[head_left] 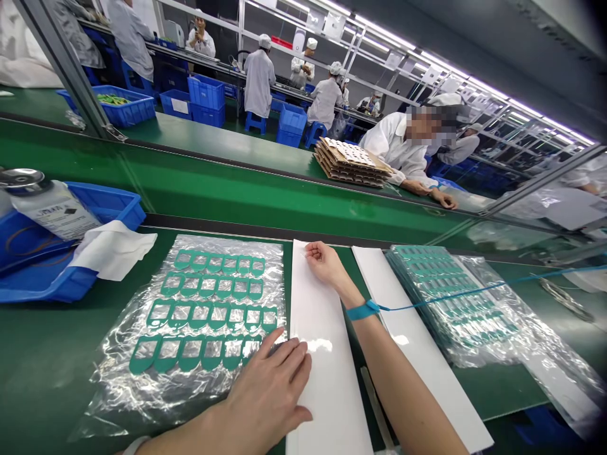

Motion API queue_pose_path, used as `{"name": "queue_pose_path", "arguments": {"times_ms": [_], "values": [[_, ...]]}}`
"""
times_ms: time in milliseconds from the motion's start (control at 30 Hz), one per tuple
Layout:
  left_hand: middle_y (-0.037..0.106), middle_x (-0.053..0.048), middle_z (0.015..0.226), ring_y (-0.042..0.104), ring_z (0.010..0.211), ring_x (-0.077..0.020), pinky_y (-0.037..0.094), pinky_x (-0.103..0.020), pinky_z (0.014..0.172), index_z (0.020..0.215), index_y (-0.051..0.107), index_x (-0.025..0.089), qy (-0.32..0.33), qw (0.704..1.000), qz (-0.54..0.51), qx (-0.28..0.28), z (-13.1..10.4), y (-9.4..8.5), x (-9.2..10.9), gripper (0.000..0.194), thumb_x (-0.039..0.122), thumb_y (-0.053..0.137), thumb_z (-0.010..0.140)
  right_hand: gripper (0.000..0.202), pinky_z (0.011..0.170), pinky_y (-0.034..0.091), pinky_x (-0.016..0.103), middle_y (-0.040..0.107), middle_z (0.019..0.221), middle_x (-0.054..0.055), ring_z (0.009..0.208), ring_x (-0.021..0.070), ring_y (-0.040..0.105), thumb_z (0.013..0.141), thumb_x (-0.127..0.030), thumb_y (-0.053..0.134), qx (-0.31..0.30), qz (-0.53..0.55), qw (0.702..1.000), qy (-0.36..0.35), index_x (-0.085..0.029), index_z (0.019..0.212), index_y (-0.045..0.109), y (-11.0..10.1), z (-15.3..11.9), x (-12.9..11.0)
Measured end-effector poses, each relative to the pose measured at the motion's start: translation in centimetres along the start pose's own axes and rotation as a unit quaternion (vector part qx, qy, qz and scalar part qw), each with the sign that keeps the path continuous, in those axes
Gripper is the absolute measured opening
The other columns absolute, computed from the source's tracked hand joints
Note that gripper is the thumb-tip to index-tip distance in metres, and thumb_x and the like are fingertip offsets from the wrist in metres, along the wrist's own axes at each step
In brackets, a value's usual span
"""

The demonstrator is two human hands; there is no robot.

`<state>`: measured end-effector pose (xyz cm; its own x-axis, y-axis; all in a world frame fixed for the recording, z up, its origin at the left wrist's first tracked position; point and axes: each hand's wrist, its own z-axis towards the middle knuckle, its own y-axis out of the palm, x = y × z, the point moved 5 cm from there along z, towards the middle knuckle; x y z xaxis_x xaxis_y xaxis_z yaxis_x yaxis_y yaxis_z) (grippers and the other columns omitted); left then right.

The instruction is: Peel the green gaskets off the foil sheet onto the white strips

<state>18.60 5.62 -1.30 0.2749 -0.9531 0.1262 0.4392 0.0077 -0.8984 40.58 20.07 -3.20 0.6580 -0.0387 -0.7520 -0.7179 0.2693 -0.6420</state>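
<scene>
Progress: four rows of green frames (190, 349) sit on clear film (175, 399), beyond and left of my left hand (271, 395), which is spread, fingertips over white strip (315, 309). Right hand (325, 262) has fingers bunched at the strip's far end, can't tell if pinching; no frames on strip, what's left I can't judge.

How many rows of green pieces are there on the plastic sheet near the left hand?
4: the farthest row, the second row, the third row, and the nearest row, whose right end the left hand may partly hide.
</scene>
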Motion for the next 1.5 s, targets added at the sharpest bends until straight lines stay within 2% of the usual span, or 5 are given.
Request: {"name": "queue_pose_path", "arguments": {"times_ms": [567, 833, 1000, 1233, 1500], "values": [[0.059, -0.007, 0.124, 0.050, 0.114, -0.0219, 0.018, -0.042, 0.113, 0.122, 0.054, 0.013, -0.005, 0.999, -0.017, -0.028, -0.1, 0.4, -0.1, 0.063, 0.062, 0.062, 0.083, 0.027, 0.055, 0.040, 0.027, 0.060, 0.062, 0.002, 0.057, 0.0147, 0.051, 0.064, -0.044, 0.063, 0.013, 0.107, 0.993, 0.051, -0.018, 0.067, 0.057, -1.4, 0.4, 0.2], [0.058, -0.007, 0.108, 0.050, 0.109, -0.0224, 0.018, -0.042, 0.115, 0.114, 0.055, 0.009, -0.011, 0.999, -0.021, -0.046, 0.1, -0.7, 0.1, 0.062, 0.061, 0.061, 0.082, 0.031, 0.055, 0.039, 0.026, 0.059, 0.063, 0.002, 0.058, 0.0137, 0.051, 0.060, -0.043, 0.073, 0.021, 0.168, 0.984, 0.057, -0.016, 0.067, 0.060, -1.9, -1.2, -3.3], [0.054, -0.009, 0.108, 0.050, 0.103, -0.0233, 0.037, -0.039, 0.102, 0.121, 0.051, 0.007, -0.040, 0.998, -0.029, -0.043, -1.6, -3.5, 0.6, 0.051, 0.047, 0.058, 0.090, 0.032, 0.046, 0.033, 0.024, 0.056, 0.058, 0.001, 0.050, 0.0113, 0.043, 0.064, -0.045, 0.077, -0.016, 0.207, 0.977, 0.057, -0.017, 0.068, 0.064, 0.7, -4.9, -8.4], [0.053, -0.007, 0.095, 0.053, 0.084, -0.0203, 0.046, -0.037, 0.078, 0.129, 0.046, 0.012, -0.207, 0.978, -0.024, -0.013, -10.2, -7.1, -2.2, 0.033, 0.015, 0.041, 0.097, 0.040, 0.036, 0.026, 0.022, 0.049, 0.050, -0.003, 0.040, 0.0091, 0.038, 0.065, -0.055, 0.077, -0.132, 0.283, 0.939, 0.140, -0.018, 0.069, 0.060, 7.8, -11.5, -13.8], [0.048, -0.006, 0.088, 0.049, 0.076, -0.0191, 0.043, -0.037, 0.068, 0.141, 0.034, 0.010, -0.252, 0.966, 0.049, -0.026, -13.7, -6.6, -3.9, 0.045, 0.015, 0.043, 0.097, 0.037, 0.036, 0.031, 0.021, 0.052, 0.054, -0.002, 0.042, 0.0091, 0.042, 0.068, -0.052, 0.075, -0.156, 0.281, 0.935, 0.148, -0.017, 0.068, 0.060, 12.5, -13.9, -15.3]]}}
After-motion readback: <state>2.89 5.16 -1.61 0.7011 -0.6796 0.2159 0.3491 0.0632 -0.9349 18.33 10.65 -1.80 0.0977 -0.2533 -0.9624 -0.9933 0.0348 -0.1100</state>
